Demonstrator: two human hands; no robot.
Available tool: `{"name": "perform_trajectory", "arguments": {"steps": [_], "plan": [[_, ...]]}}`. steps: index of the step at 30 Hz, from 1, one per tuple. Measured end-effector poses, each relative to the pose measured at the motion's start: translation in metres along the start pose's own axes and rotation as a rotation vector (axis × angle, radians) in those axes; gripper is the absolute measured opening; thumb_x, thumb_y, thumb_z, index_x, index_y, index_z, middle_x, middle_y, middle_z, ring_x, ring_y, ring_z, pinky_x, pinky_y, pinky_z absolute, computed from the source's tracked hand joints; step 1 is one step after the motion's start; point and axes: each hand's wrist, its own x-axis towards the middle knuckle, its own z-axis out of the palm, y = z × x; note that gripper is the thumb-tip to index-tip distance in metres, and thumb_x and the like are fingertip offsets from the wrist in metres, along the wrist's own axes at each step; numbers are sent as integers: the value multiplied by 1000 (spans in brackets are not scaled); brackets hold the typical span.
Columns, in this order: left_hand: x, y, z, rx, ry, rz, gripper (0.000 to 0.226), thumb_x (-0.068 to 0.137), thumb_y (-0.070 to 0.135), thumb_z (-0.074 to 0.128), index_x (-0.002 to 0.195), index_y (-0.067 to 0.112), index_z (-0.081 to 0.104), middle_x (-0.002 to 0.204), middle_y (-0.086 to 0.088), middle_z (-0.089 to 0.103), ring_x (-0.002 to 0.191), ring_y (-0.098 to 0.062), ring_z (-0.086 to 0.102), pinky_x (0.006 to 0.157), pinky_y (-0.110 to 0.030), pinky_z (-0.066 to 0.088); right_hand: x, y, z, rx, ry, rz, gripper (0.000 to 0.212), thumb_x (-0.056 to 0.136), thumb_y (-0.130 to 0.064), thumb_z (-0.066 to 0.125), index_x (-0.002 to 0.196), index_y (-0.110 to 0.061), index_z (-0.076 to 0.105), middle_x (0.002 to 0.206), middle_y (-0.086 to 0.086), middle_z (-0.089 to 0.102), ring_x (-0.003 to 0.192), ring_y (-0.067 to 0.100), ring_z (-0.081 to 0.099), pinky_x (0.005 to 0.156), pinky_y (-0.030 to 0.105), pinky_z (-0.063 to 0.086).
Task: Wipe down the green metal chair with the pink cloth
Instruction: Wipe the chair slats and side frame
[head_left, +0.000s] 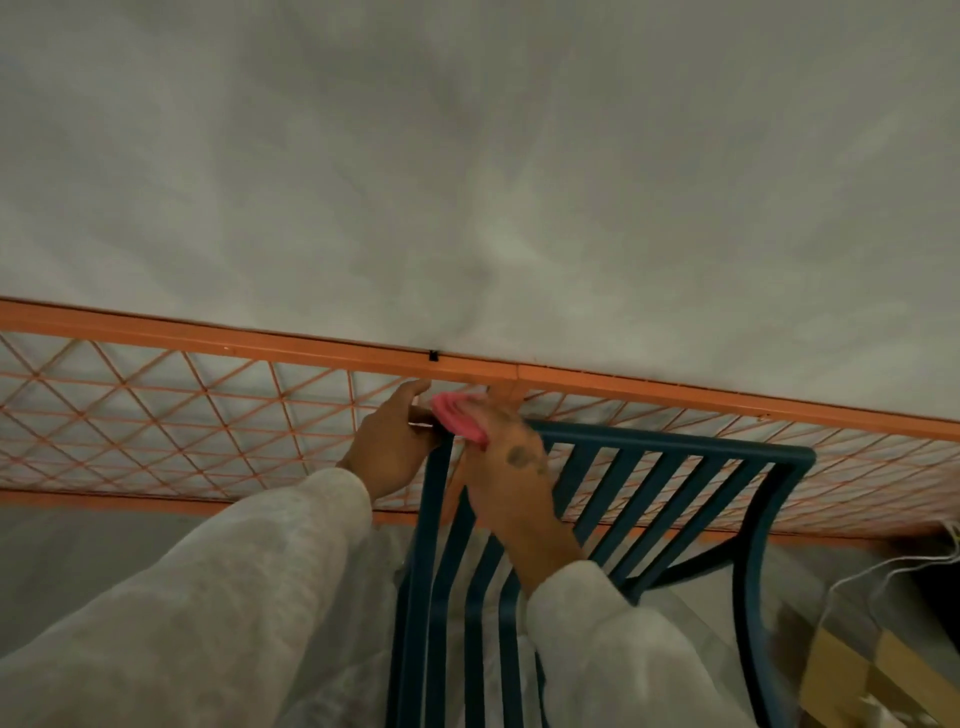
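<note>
The pink cloth (460, 418) is gripped in the right hand (511, 467); the chair (675, 441) corner is clasped by the left hand (392, 441). Firm, slat-by-slat strokes are advised.

It looks like a storage or utility corner of a building, though the exact kind of place is hard to tell. Just beyond the fingers (415, 388) runs an orange metal mesh barrier (171, 410) with a diamond-pattern grid and a solid top rail, and behind it rises a plain, rough whitish wall (467, 171). Well to the right of the fingers and lower, cardboard boxes (857, 670) sit on the floor with loose white cords (883, 571) hanging over them. The light is dim.
</note>
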Motion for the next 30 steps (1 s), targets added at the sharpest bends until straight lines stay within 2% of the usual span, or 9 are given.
{"name": "perform_trajectory", "arguments": {"steps": [2,5,9,12,14,16,21,25,30], "plan": [[1,1,0,40,7,-4,61,86,17,68,140,24,40,114,0,63,102,-18,63,97,-36,48,-3,17,15,-189,23,-147,53,80,15,62,125,-11,65,131,8,62,117,27,60,107,32,40],[4,2,-1,86,4,17,48,86,16,67,131,20,52,123,0,64,106,-13,60,93,-29,48,0,40,5,-178,-11,-165,56,82,16,58,130,-14,60,134,5,59,123,30,57,102,50,48],[-1,5,-5,130,-27,62,39,89,8,61,125,23,58,110,8,62,97,-7,58,70,-7,37,-4,59,-38,-121,61,46,56,89,16,46,133,-19,55,139,-8,47,134,16,45,114,34,37],[-8,12,-9,130,-63,82,40,89,11,61,126,24,58,116,7,63,100,-8,60,83,-16,45,-7,62,-65,-63,119,223,52,93,11,42,132,-19,57,135,1,57,119,14,58,100,24,48],[-14,17,-11,136,-50,85,40,90,15,61,129,25,56,126,5,60,112,-11,57,94,-23,42,-10,55,-75,98,130,364,44,98,1,43,125,-29,60,105,1,70,82,7,67,64,10,52],[-25,25,-10,116,3,107,37,92,16,58,128,26,57,126,7,56,118,-8,51,94,-21,37,-18,44,-85,230,154,407,33,100,-10,50,117,-36,62,75,3,69,55,11,62,48,16,50],[-70,57,11,5,-43,149,27,92,20,59,118,28,63,115,12,65,104,-1,59,92,-22,46,-55,12,-115,787,184,449,36,91,-9,65,125,-21,65,111,6,72,99,23,70,88,38,55],[-115,93,38,-200,-232,31,26,89,38,61,114,33,64,116,11,66,106,-6,63,94,-31,51,-96,-15,-142,1291,10,515,33,93,-10,60,126,-11,63,107,21,69,89,29,67,85,41,52],[-195,141,75,-588,-463,-75,30,90,40,59,103,16,70,93,-3,73,86,-16,71,89,-41,52,-169,-17,-179,1566,-68,539,36,94,-26,57,122,-4,67,106,21,68,80,27,64,76,38,54]]}}
